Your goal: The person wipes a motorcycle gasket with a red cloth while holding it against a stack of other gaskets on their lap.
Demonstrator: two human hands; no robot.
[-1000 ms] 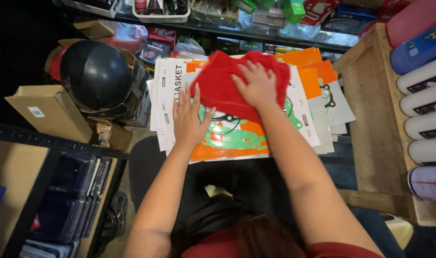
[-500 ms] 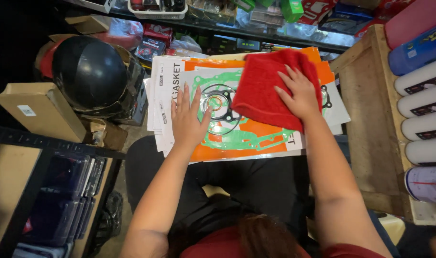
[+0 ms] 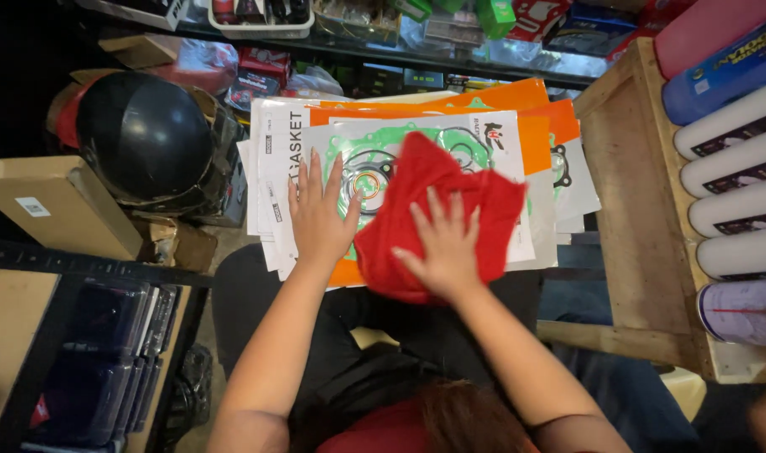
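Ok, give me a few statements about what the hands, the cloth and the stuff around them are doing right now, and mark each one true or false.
1. The right hand lies flat on the red cloth. True.
2. The left hand grips the cloth. False: it lies flat on the packets, beside the cloth.
3. A black helmet sits left of the packets. True.
4. The cloth lies on the wooden crate. False: it lies on the packets, left of the crate.
5. The cylinders lie in the crate. True.
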